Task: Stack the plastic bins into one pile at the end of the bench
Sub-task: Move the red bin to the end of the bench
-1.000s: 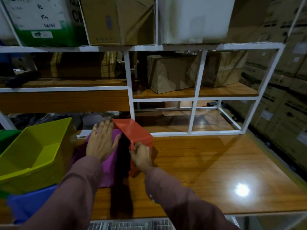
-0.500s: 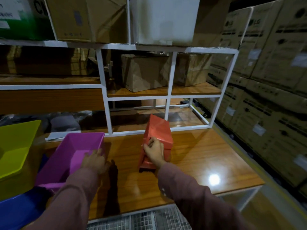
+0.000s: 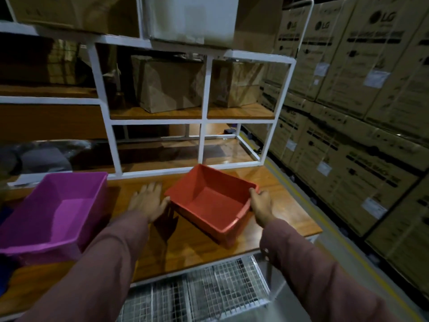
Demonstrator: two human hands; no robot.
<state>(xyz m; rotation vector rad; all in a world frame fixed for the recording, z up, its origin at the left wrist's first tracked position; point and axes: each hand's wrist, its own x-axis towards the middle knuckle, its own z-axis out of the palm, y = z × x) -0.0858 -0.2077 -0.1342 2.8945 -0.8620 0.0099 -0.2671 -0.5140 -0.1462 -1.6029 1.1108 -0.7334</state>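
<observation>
Right hand [image 3: 261, 205] grips red bin [image 3: 209, 201] on bench [image 3: 185, 247].

A wooden bench [image 3: 197, 249] is seen at lower centre; a red bin [image 3: 210, 201] and a purple bin [image 3: 53, 212], lower left, are borne on it.

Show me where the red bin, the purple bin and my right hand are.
red bin [image 3: 210, 198], head view, inside floor.
purple bin [image 3: 62, 212], head view, inside floor.
right hand [image 3: 261, 205], head view, back of hand.
</observation>
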